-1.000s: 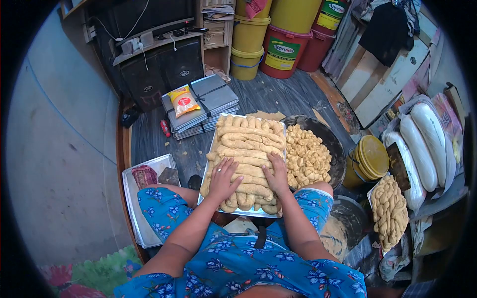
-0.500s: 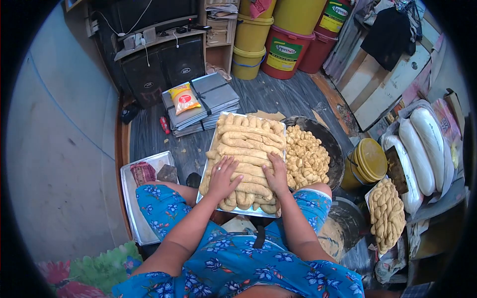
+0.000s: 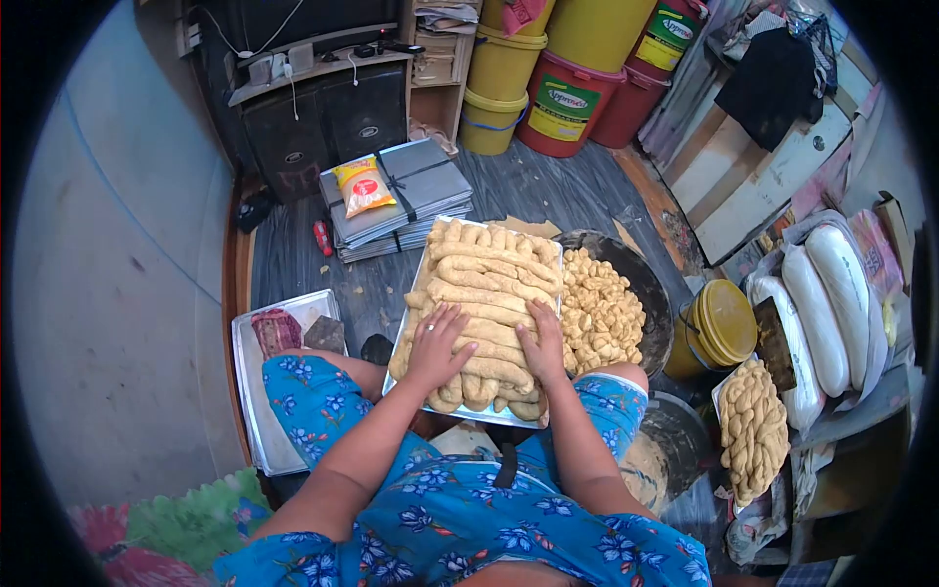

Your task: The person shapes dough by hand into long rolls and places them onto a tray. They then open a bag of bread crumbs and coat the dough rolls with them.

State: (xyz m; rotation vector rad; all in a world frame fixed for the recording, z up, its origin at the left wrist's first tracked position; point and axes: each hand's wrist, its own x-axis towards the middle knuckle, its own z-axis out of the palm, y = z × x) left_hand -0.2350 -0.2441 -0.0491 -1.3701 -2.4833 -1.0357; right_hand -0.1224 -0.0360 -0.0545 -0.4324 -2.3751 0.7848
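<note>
Long ropes of pale brown dough (image 3: 494,274) lie side by side, piled on a metal tray (image 3: 533,423) between my knees. My left hand (image 3: 439,342) rests on the left part of the pile, fingers spread over the ropes. On the right part lies my right hand (image 3: 544,344), its fingers stretched out and pointing away from me. Both palms touch the dough and grip nothing. Just right of the tray, a wide dark basin (image 3: 661,298) holds many small lumps of dough (image 3: 602,311).
More twisted dough on a small tray (image 3: 753,430) is at the right, below a yellow bucket (image 3: 727,318). Stacked trays (image 3: 430,181) bear a yellow-orange packet (image 3: 363,188). An empty-looking tray (image 3: 259,421) with a cloth lies left. Large tubs (image 3: 567,103) stand at the back.
The view has shifted slightly. Both hands stay in nearly the same place on the dough ropes, and nothing has been picked up or let go.
</note>
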